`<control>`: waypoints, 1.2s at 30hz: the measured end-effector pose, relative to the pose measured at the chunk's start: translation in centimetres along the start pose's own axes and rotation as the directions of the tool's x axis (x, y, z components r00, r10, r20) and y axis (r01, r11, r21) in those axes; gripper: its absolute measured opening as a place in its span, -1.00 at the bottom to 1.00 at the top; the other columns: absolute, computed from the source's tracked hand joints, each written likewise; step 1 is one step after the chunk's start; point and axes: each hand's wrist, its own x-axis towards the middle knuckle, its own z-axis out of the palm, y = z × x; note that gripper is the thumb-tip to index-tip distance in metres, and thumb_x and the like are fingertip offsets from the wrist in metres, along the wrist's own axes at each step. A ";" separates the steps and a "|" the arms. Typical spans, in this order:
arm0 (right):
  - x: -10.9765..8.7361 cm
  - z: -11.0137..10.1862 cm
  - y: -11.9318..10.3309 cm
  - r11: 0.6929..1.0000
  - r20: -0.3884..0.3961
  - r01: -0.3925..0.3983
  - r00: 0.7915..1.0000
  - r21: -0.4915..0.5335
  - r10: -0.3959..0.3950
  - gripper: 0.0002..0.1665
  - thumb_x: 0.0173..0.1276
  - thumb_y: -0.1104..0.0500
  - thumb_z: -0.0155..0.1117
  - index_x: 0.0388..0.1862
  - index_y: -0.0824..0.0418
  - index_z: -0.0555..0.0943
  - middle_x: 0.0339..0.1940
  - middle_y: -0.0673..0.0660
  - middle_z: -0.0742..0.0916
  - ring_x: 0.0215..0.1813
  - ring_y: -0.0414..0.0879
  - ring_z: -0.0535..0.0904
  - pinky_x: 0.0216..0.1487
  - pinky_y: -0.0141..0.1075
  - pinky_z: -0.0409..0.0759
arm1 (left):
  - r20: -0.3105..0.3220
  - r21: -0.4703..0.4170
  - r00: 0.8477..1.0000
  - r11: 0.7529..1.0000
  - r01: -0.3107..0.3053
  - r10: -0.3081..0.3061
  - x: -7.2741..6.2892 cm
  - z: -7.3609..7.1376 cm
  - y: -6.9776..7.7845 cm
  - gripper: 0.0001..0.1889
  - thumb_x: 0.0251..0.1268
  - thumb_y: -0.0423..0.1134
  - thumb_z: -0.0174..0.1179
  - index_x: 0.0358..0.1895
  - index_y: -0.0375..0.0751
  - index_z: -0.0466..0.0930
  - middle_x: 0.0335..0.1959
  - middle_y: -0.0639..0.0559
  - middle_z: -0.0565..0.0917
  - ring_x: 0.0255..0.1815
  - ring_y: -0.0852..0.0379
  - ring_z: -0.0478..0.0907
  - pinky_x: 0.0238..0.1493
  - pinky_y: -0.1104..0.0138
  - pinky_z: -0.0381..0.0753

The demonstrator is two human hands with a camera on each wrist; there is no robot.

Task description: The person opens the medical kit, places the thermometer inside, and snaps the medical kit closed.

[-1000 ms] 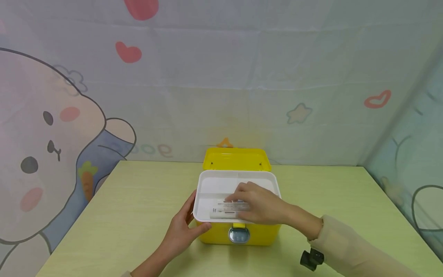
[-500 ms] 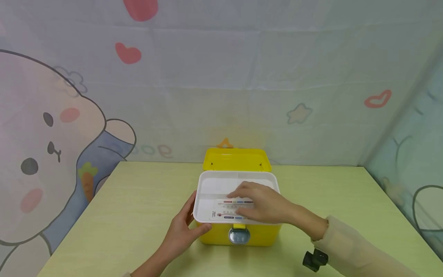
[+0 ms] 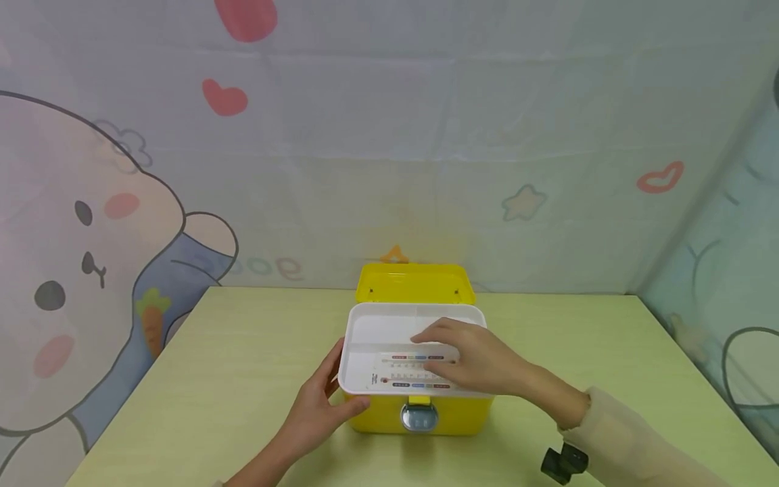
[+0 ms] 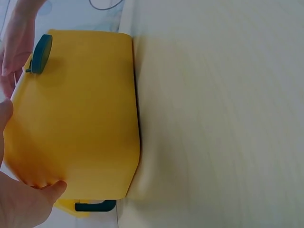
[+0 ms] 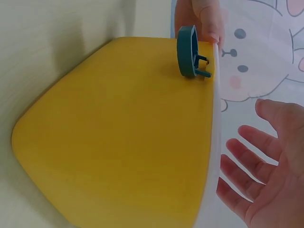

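A yellow storage box (image 3: 453,414) with a silver-grey latch (image 3: 419,417) stands on the table, its lid (image 3: 415,284) raised at the back. In its top sits a white tray (image 3: 380,325). A flat, pale thermometer (image 3: 395,371) with printed scales and coloured labels lies in the tray's front part, its right end hidden by the right hand. My left hand (image 3: 318,409) grips the box's front left corner, thumb at the front and fingers on the side. My right hand (image 3: 481,358) hovers over the thermometer with fingers spread apart; the right wrist view shows nothing in the palm.
The pale wooden table (image 3: 274,338) extends to both sides of the box. A cartoon-printed cloth (image 3: 365,135) hangs behind it. A small black device (image 3: 564,463) is fixed under my right sleeve. In the left wrist view, a dark green handle (image 4: 96,206) shows by the lid.
The thermometer, earlier tilted in my right fingers, now lies flat in the tray. My right hand has let go and shifted slightly right. The left hand keeps its hold.
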 end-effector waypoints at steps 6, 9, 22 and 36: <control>-0.5 -0.2 0.9 1.000 -0.087 0.001 0.996 0.002 -0.001 -0.60 0.21 0.05 0.30 0.05 0.06 0.60 -0.01 -0.10 0.64 0.02 -0.21 0.53 0.01 -0.29 0.58 | 0.022 0.022 1.000 1.000 -0.007 0.006 0.0 -0.3 0.3 0.01 -0.06 -0.25 0.41 0.45 0.08 -0.07 0.41 0.11 0.16 0.40 0.12 0.15 0.32 0.26 0.28; -0.8 -0.4 1.3 1.000 -0.106 -0.002 0.994 0.010 0.003 -0.60 0.21 0.06 0.30 0.05 0.07 0.60 0.00 -0.09 0.64 0.04 -0.20 0.52 0.03 -0.27 0.58 | 0.020 0.039 1.000 0.999 -0.010 0.009 0.1 -0.6 0.4 0.00 -0.05 -0.27 0.41 0.44 0.13 -0.05 0.42 0.10 0.16 0.40 0.08 0.14 0.32 0.26 0.28; -1.5 -0.8 2.7 0.993 -0.182 -0.101 0.977 0.055 0.109 -0.59 0.21 0.10 0.31 0.06 0.07 0.58 0.06 -0.02 0.62 0.02 -0.02 0.57 -0.01 -0.12 0.61 | -0.016 0.110 0.986 0.980 -0.165 0.168 1.1 -2.5 1.6 -0.26 0.15 -0.20 0.27 0.40 -0.01 0.12 0.41 0.06 0.17 0.41 -0.03 0.13 0.31 0.18 0.26; -1.9 -1.0 5.7 0.975 -0.244 -0.189 0.946 0.113 0.212 -0.55 0.24 0.15 0.28 0.13 0.15 0.53 0.14 0.12 0.58 0.14 0.06 0.49 0.04 -0.02 0.58 | -0.031 0.091 0.991 0.988 -0.127 0.130 3.7 -3.6 1.9 -0.37 0.23 -0.23 0.20 0.37 -0.02 0.19 0.37 0.02 0.25 0.33 -0.05 0.27 0.24 0.16 0.37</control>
